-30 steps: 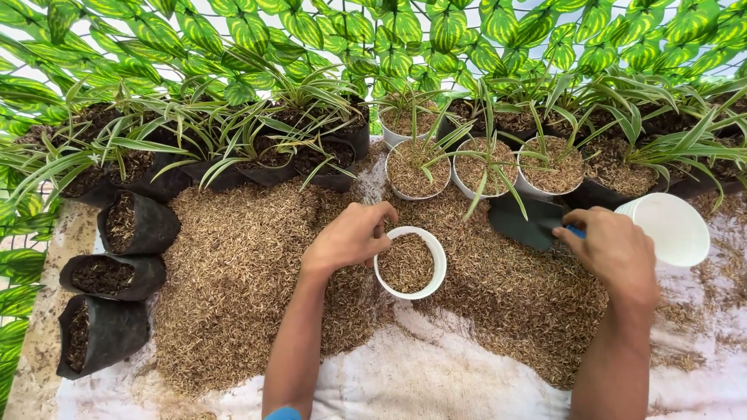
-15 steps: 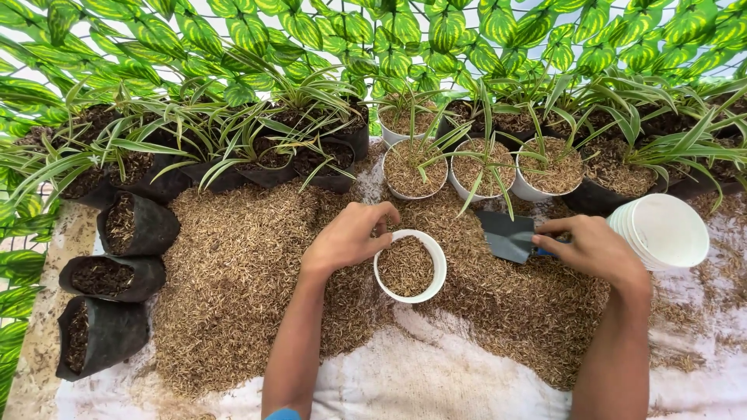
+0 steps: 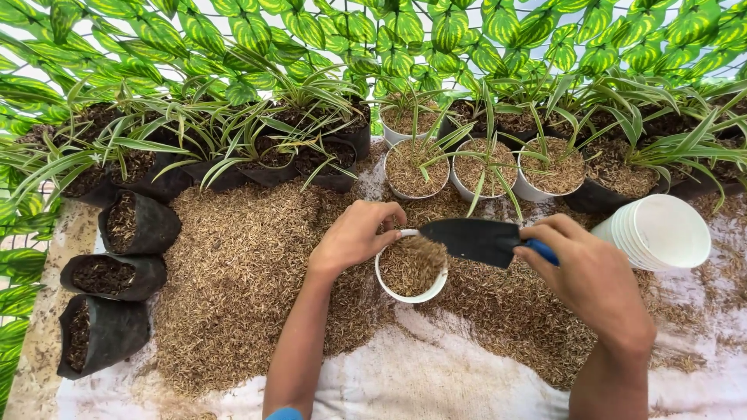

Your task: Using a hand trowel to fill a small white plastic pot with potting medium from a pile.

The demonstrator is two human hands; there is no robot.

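Note:
My left hand (image 3: 354, 236) grips the left rim of a small white pot (image 3: 411, 294) heaped with brown rice husk. My right hand (image 3: 585, 268) holds a black trowel (image 3: 475, 239) by its blue handle, its blade lying across the pot's upper right rim. The pot stands on a wide pile of husk (image 3: 233, 272) spread over a white cloth (image 3: 436, 381).
A stack of empty white pots (image 3: 661, 232) lies on its side at the right. Three black grow bags (image 3: 105, 276) with soil stand at the left. Rows of potted green plants in white pots (image 3: 408, 171) and black bags line the back.
My right hand has swung the trowel left from the husk pile up over the pot, and the husk in the pot now heaps higher. My left hand stays on the rim.

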